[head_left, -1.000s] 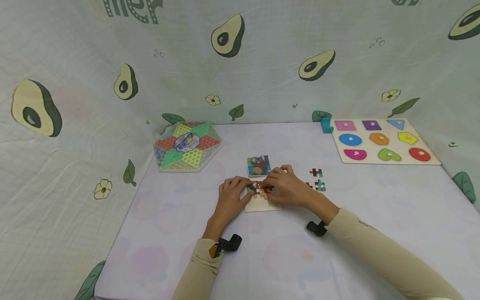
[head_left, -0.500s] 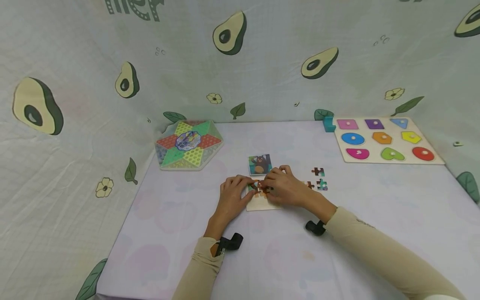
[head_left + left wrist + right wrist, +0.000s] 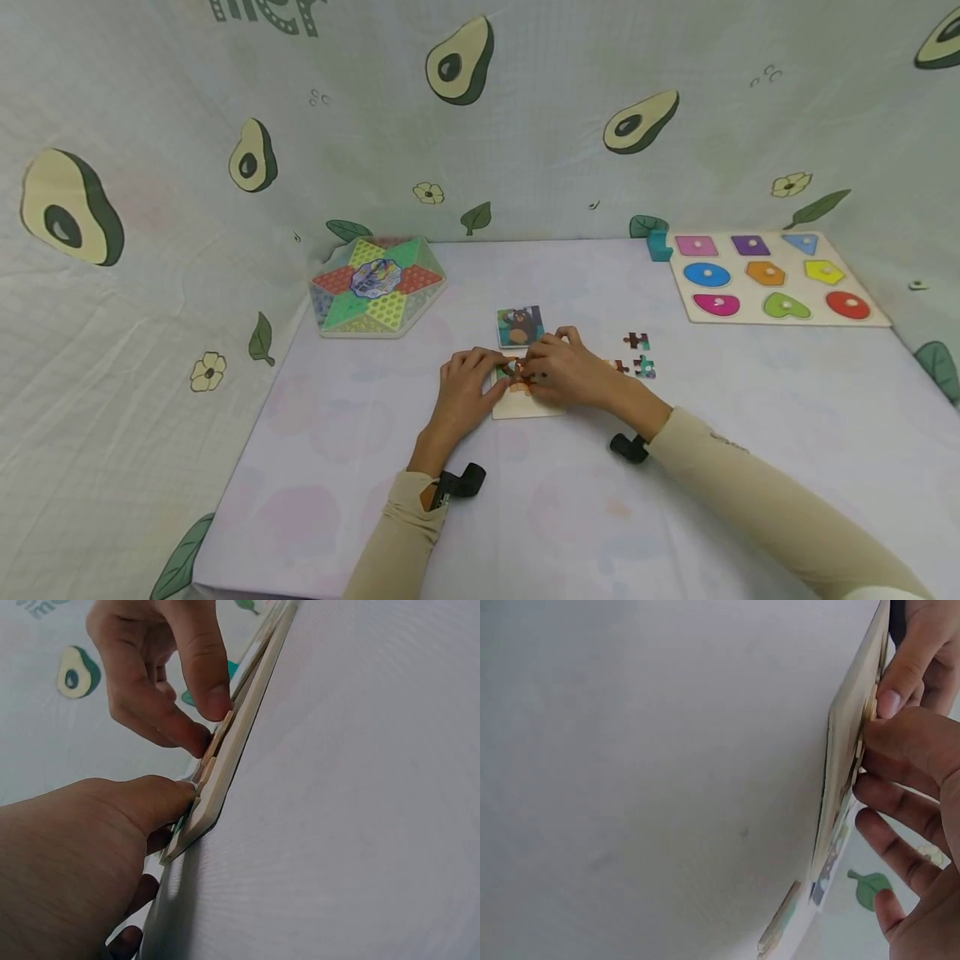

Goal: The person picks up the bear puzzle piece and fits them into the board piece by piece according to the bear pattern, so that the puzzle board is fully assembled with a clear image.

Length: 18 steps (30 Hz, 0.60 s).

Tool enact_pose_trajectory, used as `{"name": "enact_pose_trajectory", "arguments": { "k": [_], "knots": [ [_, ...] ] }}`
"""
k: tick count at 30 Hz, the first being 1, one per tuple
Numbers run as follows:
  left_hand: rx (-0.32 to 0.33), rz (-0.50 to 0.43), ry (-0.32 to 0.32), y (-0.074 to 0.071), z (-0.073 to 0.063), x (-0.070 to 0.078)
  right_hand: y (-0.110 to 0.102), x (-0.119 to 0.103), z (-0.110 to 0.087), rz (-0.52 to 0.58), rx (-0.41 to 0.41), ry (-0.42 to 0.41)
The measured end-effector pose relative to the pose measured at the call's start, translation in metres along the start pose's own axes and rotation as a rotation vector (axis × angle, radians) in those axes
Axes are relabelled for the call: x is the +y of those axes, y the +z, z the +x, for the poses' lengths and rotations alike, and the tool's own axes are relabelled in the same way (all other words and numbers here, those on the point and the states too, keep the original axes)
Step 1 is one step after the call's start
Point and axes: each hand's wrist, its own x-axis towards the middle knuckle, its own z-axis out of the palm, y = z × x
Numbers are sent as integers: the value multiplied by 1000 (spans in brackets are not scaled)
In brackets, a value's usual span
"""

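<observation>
A pale wooden puzzle board lies on the table, its upper part bearing joined jigsaw pieces with a brown bear picture. My left hand holds the board's left side; in the left wrist view its thumb lies on the pieces near the edge. Over the board's right part, my right hand pinches a jigsaw piece between thumb and fingers, low against the others. Its remaining fingers are spread in the right wrist view. Much of the picture is hidden under both hands.
Just behind the board is a small bear picture card. Loose jigsaw pieces lie to the right, partly behind the right hand. A hexagonal patterned box stands back left, a shape puzzle board back right with a teal block beside it.
Both hands stay at the board. The right fingers have shifted slightly left over the pieces, covering more of the picture. The head view has tilted a little.
</observation>
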Motion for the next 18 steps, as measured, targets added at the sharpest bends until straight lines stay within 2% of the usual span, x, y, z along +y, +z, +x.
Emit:
{"name": "enact_pose_trajectory", "arguments": {
  "k": [8,18],
  "knots": [
    [1,10,-1,-1,1,1,-3,-5,0,-62,-11,12],
    [-32,36,-7,-3,-2,2,-5,-11,3,-128,-41,1]
  ]
}}
